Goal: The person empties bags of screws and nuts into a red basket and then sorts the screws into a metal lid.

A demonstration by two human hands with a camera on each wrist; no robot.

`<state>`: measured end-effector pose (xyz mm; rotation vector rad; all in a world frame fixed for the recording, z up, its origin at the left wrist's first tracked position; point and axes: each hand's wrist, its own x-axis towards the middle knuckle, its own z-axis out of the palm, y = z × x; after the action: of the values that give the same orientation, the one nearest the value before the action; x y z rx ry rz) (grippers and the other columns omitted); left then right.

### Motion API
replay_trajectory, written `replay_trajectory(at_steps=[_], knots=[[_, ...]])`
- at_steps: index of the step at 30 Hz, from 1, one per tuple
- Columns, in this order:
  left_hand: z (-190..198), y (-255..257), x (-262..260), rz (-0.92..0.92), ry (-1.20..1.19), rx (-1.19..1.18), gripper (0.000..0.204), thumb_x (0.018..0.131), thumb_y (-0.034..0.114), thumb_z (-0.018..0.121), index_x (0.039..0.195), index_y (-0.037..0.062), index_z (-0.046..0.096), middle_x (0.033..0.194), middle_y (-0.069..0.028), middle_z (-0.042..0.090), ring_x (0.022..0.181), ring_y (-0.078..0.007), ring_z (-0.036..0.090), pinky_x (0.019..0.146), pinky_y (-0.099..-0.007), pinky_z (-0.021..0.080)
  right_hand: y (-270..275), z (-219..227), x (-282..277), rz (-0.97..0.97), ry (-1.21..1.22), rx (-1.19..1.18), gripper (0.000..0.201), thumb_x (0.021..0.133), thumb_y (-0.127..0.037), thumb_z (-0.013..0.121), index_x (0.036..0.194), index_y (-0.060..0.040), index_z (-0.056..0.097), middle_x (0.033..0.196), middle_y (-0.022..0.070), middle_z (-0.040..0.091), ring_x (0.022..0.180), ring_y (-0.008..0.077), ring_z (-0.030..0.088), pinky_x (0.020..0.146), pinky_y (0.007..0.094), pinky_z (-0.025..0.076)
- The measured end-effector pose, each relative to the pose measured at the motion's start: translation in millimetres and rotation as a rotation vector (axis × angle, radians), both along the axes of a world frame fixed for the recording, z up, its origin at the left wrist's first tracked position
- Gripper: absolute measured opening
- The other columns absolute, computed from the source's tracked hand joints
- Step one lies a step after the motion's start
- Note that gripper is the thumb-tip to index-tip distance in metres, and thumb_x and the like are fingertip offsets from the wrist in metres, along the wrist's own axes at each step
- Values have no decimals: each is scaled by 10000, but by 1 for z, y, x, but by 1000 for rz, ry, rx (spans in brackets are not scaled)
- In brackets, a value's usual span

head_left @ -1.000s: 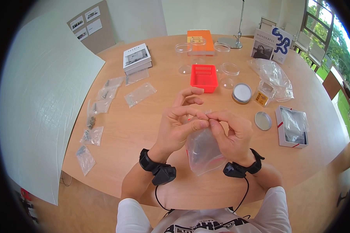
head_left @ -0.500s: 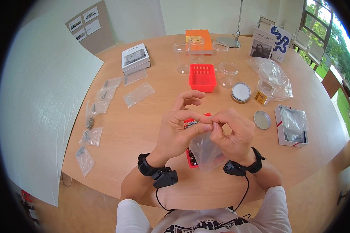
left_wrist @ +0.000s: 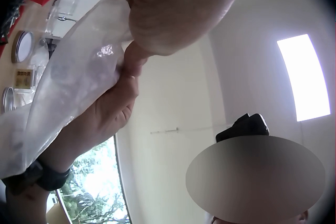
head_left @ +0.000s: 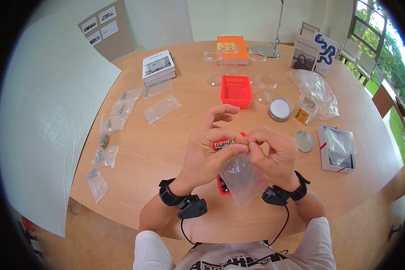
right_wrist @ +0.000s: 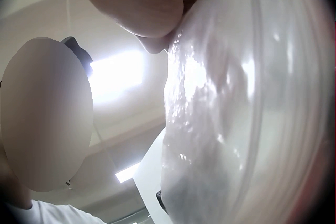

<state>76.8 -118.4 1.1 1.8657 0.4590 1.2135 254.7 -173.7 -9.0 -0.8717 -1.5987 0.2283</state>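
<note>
A clear plastic zip bag (head_left: 244,177) hangs below both hands over the front of the table. My left hand (head_left: 207,150) pinches its top edge between thumb and index finger, the other fingers raised and loosely bent. Right beside it, my right hand (head_left: 274,155) pinches the same edge, fingertips meeting those of the left. Partly hidden under the bag and hands, a red basket (head_left: 224,191) holds small metal parts. The bag (left_wrist: 79,71) drapes in front of the right forearm in the left wrist view. Its zip strip shows on the bag (right_wrist: 210,108) in the right wrist view.
Beyond the hands stands another red basket (head_left: 236,95), with clear round containers (head_left: 266,82) near it. Small bags of hardware (head_left: 105,156) line the left side. To the right are a round tin (head_left: 279,109), a lid (head_left: 303,141) and a white box (head_left: 337,147).
Both hands have shifted slightly to the right, still pinching the bag's edge. The bag has swung right, and more of the red basket with metal parts now shows beneath it.
</note>
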Motion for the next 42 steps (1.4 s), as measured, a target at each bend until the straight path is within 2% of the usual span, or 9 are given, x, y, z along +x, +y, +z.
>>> replay_trajectory(at_steps=[6, 10, 19, 22, 25, 28, 34, 36, 42], knots=[[-1, 1, 0, 31, -7, 25, 131, 731, 99, 844, 842, 111, 774, 1382, -96, 523, 1214, -257, 477, 962, -392, 422, -1, -2, 1, 78, 134, -173, 93, 879, -56, 674, 941, 2, 713, 787, 92, 706, 660, 110, 632, 614, 256, 510], [0, -1, 1, 102, 12, 74, 160, 770, 139, 804, 930, 128, 800, 1387, -85, 517, 1197, -265, 489, 961, -428, 404, 1, -1, -1, 83, 199, -199, 107, 905, -76, 674, 951, 8, 722, 800, 89, 720, 692, 94, 641, 627, 246, 511], [0, -2, 1, 259, 117, 285, 225, 768, 125, 803, 985, 182, 810, 1376, -92, 548, 1194, -292, 491, 935, -446, 393, 5, 1, 0, 98, 233, -209, 152, 885, -38, 688, 1015, 22, 740, 882, 95, 753, 777, 102, 680, 723, 247, 547], [-3, -1, 4, 281, 114, 351, 241, 750, 116, 818, 982, 182, 811, 1362, -103, 560, 1199, -305, 493, 933, -450, 403, 2, 3, 5, 126, 158, -223, 182, 881, 64, 656, 1056, 89, 695, 999, 134, 736, 915, 149, 692, 811, 268, 569], [-2, -2, 6, 287, 110, 384, 249, 734, 103, 829, 972, 173, 813, 1357, -112, 565, 1208, -314, 494, 952, -447, 412, 2, 2, 7, 140, 182, -284, 191, 853, 85, 661, 1041, 89, 694, 984, 137, 733, 903, 163, 697, 824, 275, 576], [-1, -2, 7, 285, 103, 412, 250, 723, 92, 834, 961, 165, 815, 1352, -116, 572, 1213, -317, 494, 979, -440, 417, 2, 6, 3, 121, 242, -270, 156, 812, 15, 699, 961, 51, 731, 868, 105, 747, 806, 120, 695, 763, 250, 553], [-2, -3, 8, 295, 102, 436, 255, 716, 97, 840, 957, 177, 817, 1353, -114, 579, 1218, -309, 501, 975, -432, 413, -1, 11, 4, 151, 253, -282, 157, 806, 44, 689, 958, 69, 720, 899, 105, 739, 829, 129, 699, 787, 259, 561], [-3, -2, 8, 303, 108, 449, 247, 725, 125, 843, 958, 204, 819, 1369, -111, 579, 1226, -284, 519, 931, -424, 400, -2, 12, 6, 165, 255, -314, 169, 811, 47, 682, 976, 66, 718, 919, 101, 737, 845, 131, 699, 806, 261, 561], [-1, 0, 7, 265, 107, 449, 331, 746, 60, 805, 1057, 174, 793, 1415, -149, 524, 1269, -335, 466, 1035, -456, 370, 2, 12, 10, 334, 368, -389, 294, 864, 67, 628, 1156, 53, 658, 1033, 89, 699, 933, 126, 668, 856, 259, 543]])
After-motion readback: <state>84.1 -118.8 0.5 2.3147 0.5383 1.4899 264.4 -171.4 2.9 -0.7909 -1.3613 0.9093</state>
